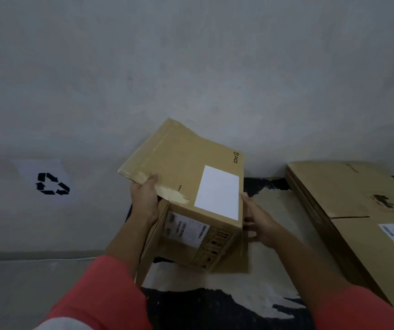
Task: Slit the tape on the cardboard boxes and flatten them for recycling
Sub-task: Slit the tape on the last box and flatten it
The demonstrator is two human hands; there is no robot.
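I see the left hand [144,201] gripping the flap and the right hand [259,226] clasping the side of a box [186,153], held above a black-and-white mat [215,303] on grey concrete [191,67], with flattened boxes [334,186] at right.

Left hand [143,201] gripping box [186,158] flap, thumb on top; right hand [259,222] clasping its side, both arms outstretched

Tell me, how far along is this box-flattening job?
Done, it seems: the large cardboard on the right already lies flat. In hand: the left hand grips an opened flap of the small box, and the right hand holds its opposite side. Left: this box is not yet flat, so it needs collapsing. No cutter is in view.
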